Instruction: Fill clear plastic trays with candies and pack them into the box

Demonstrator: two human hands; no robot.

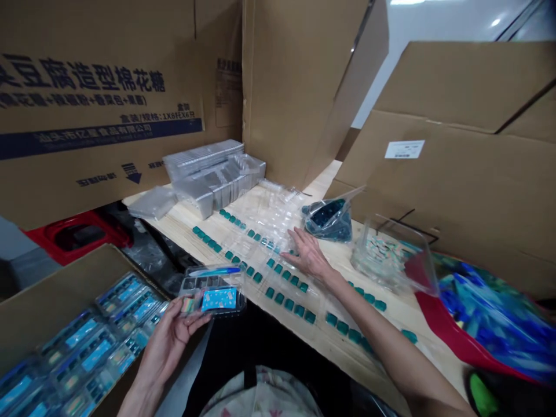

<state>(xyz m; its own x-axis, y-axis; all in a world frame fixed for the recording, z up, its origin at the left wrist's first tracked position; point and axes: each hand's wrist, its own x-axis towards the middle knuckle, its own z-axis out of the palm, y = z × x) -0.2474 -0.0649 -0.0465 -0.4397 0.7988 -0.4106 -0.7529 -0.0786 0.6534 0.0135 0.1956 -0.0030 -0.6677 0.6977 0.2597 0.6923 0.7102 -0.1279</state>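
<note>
Clear tray (204,284) lies in left grip (169,341) (blue card (219,299) inside).

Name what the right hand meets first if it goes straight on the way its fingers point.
The clear plastic blister tray just ahead of the right hand. The fingertips look at or almost on it, though depth is hard to judge.

Clamshell (212,284): clear plastic, blue card (219,299) inside, tilted, just off counter (391,315) edge
Tray (264,229): clear blister, teal cubes (280,298) in rows, flat on counter

Plastic trays (82,353) seemingly fill the left carton (56,284).
</note>
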